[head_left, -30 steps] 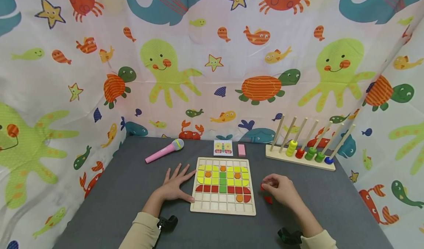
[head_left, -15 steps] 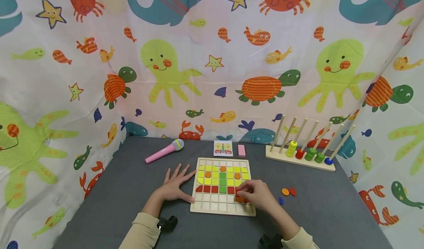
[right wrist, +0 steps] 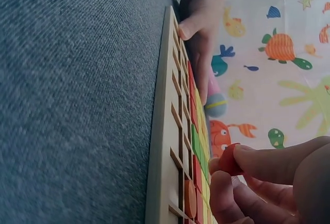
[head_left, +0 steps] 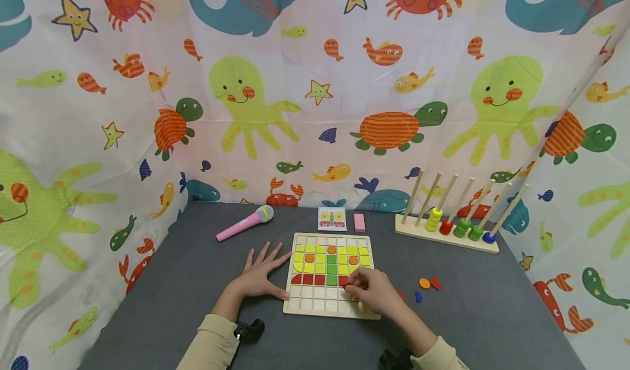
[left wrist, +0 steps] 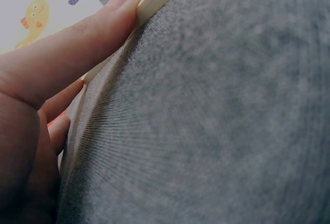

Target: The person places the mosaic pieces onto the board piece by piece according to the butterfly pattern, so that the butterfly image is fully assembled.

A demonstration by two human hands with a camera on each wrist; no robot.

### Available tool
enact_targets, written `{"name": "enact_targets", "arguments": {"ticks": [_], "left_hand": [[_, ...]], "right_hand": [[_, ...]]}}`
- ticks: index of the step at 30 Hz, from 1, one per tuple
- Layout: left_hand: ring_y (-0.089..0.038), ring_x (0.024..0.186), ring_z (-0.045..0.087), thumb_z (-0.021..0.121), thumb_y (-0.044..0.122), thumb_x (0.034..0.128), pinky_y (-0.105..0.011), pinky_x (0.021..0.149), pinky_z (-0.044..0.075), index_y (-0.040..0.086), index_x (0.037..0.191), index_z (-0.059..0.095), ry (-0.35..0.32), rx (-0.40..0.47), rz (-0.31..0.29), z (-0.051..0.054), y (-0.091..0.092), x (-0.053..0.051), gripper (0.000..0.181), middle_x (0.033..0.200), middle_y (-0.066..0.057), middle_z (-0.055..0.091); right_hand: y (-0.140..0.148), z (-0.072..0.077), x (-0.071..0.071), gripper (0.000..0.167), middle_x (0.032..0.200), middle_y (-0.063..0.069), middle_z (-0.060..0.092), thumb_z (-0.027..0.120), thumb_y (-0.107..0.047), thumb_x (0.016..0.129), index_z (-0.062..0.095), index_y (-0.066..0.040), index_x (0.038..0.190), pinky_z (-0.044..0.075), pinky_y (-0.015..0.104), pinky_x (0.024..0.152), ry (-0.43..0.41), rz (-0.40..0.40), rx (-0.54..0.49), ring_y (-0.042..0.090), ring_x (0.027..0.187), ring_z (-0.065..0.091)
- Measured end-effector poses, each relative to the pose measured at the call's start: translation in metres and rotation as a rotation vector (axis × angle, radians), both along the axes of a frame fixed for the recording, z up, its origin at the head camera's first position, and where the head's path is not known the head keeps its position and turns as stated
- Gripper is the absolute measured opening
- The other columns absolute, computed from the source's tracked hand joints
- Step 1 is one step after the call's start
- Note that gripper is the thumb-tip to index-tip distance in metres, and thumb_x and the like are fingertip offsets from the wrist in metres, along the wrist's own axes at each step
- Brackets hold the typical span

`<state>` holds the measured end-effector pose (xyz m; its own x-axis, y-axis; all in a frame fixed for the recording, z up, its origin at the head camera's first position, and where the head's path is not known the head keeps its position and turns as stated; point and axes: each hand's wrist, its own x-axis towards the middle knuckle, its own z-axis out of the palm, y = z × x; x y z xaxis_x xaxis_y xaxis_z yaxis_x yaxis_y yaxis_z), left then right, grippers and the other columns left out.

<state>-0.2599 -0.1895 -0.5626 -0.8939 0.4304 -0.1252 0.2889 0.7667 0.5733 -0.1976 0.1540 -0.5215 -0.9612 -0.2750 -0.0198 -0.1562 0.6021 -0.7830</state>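
Note:
A light wooden grid board [head_left: 325, 312] lies on the table, its upper cells filled with yellow, green, red and orange tiles. My left hand [head_left: 262, 277] has its fingers spread at the board's left edge; in the left wrist view the thumb [left wrist: 103, 26] touches the wooden rim. Over the board's lower right part, my right hand [head_left: 373, 291] pinches a small red tile [right wrist: 231, 159] between thumb and finger, just above the row of red tiles. An orange disc [right wrist: 191, 198] sits in a cell below that hand. The held tile's exact shape is partly hidden by the fingers.
Right of the board lie an orange disc [head_left: 424, 283], a red wedge [head_left: 435, 283], a blue piece [head_left: 419, 297] and a partly hidden red piece [head_left: 401, 295]. Behind stand a pattern card [head_left: 332, 218], pink block [head_left: 360, 222], toy microphone [head_left: 245, 225] and peg stacker [head_left: 448, 234].
From the loose pieces right of the board, my right hand has moved left over the board, with a red tile pinched, then slightly farther left. The left hand has stayed put.

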Motion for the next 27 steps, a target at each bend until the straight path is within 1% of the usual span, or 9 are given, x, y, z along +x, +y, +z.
{"name": "enact_targets", "arguments": {"ticks": [6,9,13,17,20,24,27], "left_hand": [[-0.039,0.156,-0.008,0.081,0.073,0.0614,-0.068,0.116,-0.017,0.035,0.159,0.030,0.005,-0.012,0.005,-0.001,0.000,-0.001,0.116,0.171,-0.003,0.012],[-0.038,0.156,-0.009,0.080,0.073,0.0618,-0.068,0.116,-0.018,0.036,0.159,0.030,0.003,-0.016,0.002,0.000,0.000,-0.001,0.116,0.171,-0.003,0.011],[-0.038,0.156,-0.010,0.081,0.071,0.0624,-0.068,0.115,-0.018,0.035,0.159,0.030,0.003,-0.008,-0.004,0.001,0.000,0.000,0.115,0.171,-0.004,0.011],[-0.039,0.156,-0.010,0.081,0.071,0.0630,-0.068,0.115,-0.018,0.034,0.160,0.029,-0.003,-0.010,-0.009,0.000,0.001,-0.001,0.116,0.171,-0.005,0.010],[-0.039,0.156,-0.010,0.081,0.072,0.0629,-0.067,0.116,-0.018,0.032,0.160,0.028,-0.009,-0.009,-0.009,-0.001,0.000,-0.001,0.118,0.171,-0.006,0.010],[-0.039,0.156,-0.010,0.082,0.071,0.0625,-0.067,0.116,-0.018,0.031,0.160,0.029,-0.002,0.002,-0.009,-0.001,0.000,-0.001,0.118,0.171,-0.007,0.011],[-0.039,0.156,-0.010,0.081,0.071,0.0626,-0.067,0.115,-0.019,0.031,0.160,0.029,0.003,0.004,-0.010,-0.003,0.000,-0.001,0.118,0.171,-0.007,0.011]], "right_hand": [[-0.006,-0.001,-0.001,0.008,0.074,-0.006,0.065,0.080,-0.020,0.087,0.074,-0.015,0.088,0.047,0.023,0.061,-0.015,-0.020,0.011,0.012,0.068,0.056],[-0.009,-0.003,-0.002,0.007,0.071,-0.008,0.065,0.080,-0.022,0.087,0.076,-0.017,0.086,0.047,0.023,0.060,-0.003,-0.036,0.065,0.012,0.067,0.056],[-0.013,-0.005,-0.002,0.007,0.071,-0.011,0.065,0.081,-0.025,0.087,0.077,-0.021,0.084,0.047,0.025,0.063,0.020,-0.055,0.161,0.011,0.068,0.055],[-0.015,-0.005,-0.004,0.008,0.071,-0.011,0.064,0.083,-0.027,0.085,0.077,-0.022,0.081,0.045,0.027,0.064,0.039,-0.075,0.219,0.010,0.068,0.054],[-0.016,-0.005,-0.005,0.013,0.067,-0.010,0.061,0.084,-0.028,0.083,0.074,-0.022,0.076,0.043,0.028,0.060,0.045,-0.087,0.251,0.011,0.065,0.053],[-0.015,-0.004,-0.009,0.026,0.063,-0.006,0.056,0.087,-0.033,0.079,0.067,-0.021,0.070,0.038,0.029,0.054,0.025,-0.116,0.271,0.013,0.061,0.051],[-0.013,-0.003,-0.013,0.035,0.064,-0.002,0.054,0.091,-0.037,0.074,0.061,-0.018,0.071,0.035,0.030,0.053,-0.034,-0.150,0.259,0.016,0.061,0.050]]}}
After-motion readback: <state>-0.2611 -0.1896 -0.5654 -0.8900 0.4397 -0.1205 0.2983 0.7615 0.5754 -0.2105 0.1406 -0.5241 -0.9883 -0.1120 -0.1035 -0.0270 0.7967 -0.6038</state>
